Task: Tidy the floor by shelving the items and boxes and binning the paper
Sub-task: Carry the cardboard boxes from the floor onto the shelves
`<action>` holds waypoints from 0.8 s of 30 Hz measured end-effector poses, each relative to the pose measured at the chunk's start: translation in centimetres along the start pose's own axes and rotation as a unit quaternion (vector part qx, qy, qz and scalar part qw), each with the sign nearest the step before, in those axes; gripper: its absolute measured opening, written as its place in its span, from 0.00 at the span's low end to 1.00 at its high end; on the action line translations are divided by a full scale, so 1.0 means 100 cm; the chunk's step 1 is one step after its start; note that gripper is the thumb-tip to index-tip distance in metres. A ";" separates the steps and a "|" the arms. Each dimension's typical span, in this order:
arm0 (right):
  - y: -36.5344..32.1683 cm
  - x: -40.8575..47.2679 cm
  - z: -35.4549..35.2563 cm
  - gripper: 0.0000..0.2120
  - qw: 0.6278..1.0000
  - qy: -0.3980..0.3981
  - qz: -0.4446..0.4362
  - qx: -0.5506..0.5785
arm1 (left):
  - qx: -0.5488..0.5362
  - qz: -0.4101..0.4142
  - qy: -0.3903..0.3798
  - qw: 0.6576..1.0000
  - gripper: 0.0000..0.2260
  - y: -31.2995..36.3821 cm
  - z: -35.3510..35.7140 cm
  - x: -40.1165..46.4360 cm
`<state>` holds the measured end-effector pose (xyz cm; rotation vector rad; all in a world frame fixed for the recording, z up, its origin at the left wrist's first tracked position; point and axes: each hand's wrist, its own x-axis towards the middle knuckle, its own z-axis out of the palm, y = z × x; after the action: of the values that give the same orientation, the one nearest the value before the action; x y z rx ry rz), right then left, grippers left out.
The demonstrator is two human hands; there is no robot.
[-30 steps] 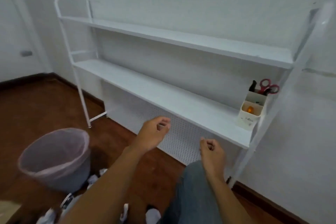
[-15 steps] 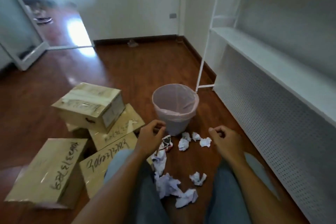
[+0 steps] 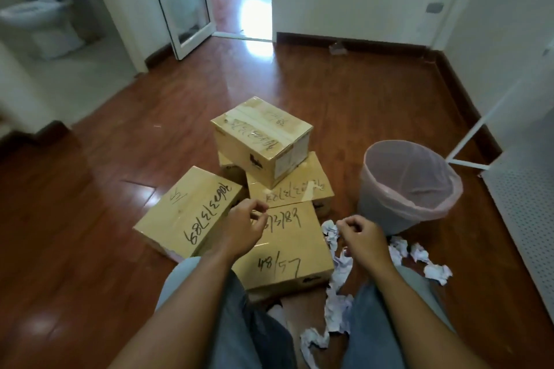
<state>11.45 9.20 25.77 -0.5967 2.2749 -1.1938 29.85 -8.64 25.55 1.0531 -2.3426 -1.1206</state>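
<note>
1. Both hands, left hand (image 3: pixel 244 228) and right hand (image 3: pixel 361 238), hover loosely curled, holding nothing
2. Cardboard boxes (image 3: pixel 260 141) lie left of the bin (image 3: pixel 407 186); crumpled paper (image 3: pixel 431 268) lies at its foot
3. Probably lift the top box two-handed, from its sides

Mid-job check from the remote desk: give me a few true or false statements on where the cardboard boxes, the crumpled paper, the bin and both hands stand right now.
1. One taped brown cardboard box sits stacked on other boxes. True.
2. The grey bin with the pink liner lies tipped over. False: it stands upright.
3. Crumpled white paper lies on the wooden floor near the bin. True.
4. The left hand grips a box. False: it holds nothing.
5. The right hand holds a paper ball. False: its curled fingers hold nothing.
</note>
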 end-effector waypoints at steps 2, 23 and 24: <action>-0.005 0.019 0.029 0.05 1.000 -0.020 0.004 0.004 | 0.023 -0.013 -0.005 1.000 0.08 -0.019 -0.008 0.013; -0.053 0.267 0.229 0.30 0.941 -0.063 -0.202 -0.264 | 0.022 -0.068 0.111 0.991 0.10 -0.131 -0.044 0.142; -0.048 0.266 0.217 0.30 0.942 -0.083 -0.206 -0.253 | 0.021 -0.072 0.111 0.991 0.11 -0.131 -0.045 0.144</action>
<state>4.61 -22.32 13.19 -1.3656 2.3783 -0.6713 29.02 -27.14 18.02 1.3083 -2.1512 -0.9512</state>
